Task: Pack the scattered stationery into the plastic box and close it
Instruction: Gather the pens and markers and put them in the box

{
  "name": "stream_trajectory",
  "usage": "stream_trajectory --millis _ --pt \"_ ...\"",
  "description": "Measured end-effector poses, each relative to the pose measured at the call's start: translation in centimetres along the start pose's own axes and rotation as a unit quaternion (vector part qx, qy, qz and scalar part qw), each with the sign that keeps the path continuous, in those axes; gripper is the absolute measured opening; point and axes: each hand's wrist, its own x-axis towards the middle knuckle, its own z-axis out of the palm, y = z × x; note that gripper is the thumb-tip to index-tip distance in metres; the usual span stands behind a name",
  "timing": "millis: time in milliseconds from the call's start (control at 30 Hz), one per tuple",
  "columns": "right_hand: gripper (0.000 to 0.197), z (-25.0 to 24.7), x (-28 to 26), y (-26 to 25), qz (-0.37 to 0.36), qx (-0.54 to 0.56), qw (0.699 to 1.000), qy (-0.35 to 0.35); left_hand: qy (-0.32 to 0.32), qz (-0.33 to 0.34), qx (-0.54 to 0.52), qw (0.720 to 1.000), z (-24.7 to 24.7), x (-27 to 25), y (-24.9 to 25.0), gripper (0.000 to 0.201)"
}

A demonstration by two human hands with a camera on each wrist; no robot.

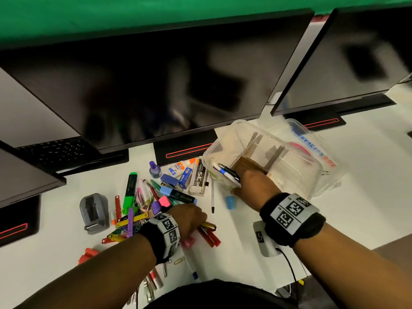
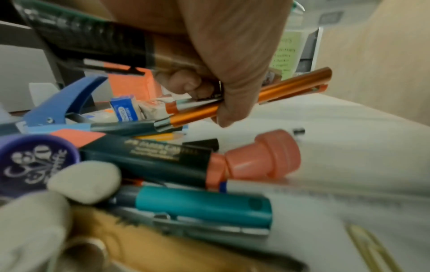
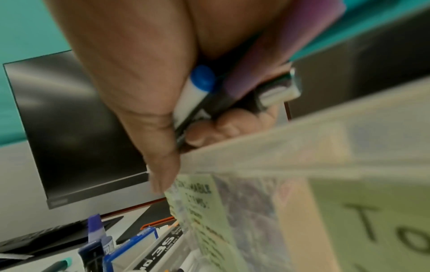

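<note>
Now the right hand (image 1: 249, 179) is at the near rim of the plastic box (image 1: 296, 157), which stands open on the bench (image 1: 367, 175), and it grasps a few pens (image 1: 227, 172). Their long axis points away to the left, over the box edge. The left hand (image 1: 189, 217) is curled round some orange pens (image 2: 274, 95) at the pile of scattered stationery (image 1: 156, 197); these lie almost flat, pointing to the right. I think pens are light, stiff and smooth, so they can slip in a bundle. It seems best to hold them at the middle of the barrel.
</note>
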Motion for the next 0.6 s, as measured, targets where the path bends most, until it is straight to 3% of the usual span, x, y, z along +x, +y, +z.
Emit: stream_trajectory --millis 167,300,367,467,500,600 --pt "0.021 -0.4 -0.8 1.5 -0.039 -0.070 0.996 -0.032 0.092 -0.033 -0.060 0.993 -0.9 -1.3 -0.9 0.021" --pt "0.029 -1.0 -2.1 3.3 -0.057 -0.101 0.989 -0.091 0.134 -0.058 -0.100 0.984 -1.4 -2.5 -1.7 0.035" --pt "0.039 -2.1 -2.5 3.4 -0.070 -0.042 0.993 -0.085 0.156 -0.071 -0.121 0.978 -1.7 -3.2 -2.0 0.041" --pt "0.018 -3.8 -1.7 2.0 -0.010 0.156 0.987 0.024 0.206 -0.100 -0.160 0.960 -2.1 -3.9 -2.4 0.039" --pt "0.012 -4.1 -1.0 1.5 0.033 0.261 0.963 0.049 0.222 -0.110 -0.171 0.954 -2.3 -4.1 -2.4 0.036" --pt "0.007 -4.4 1.3 -0.5 0.126 0.576 0.807 0.034 0.262 -0.149 -0.208 0.931 -3.0 -4.6 -2.8 0.027"
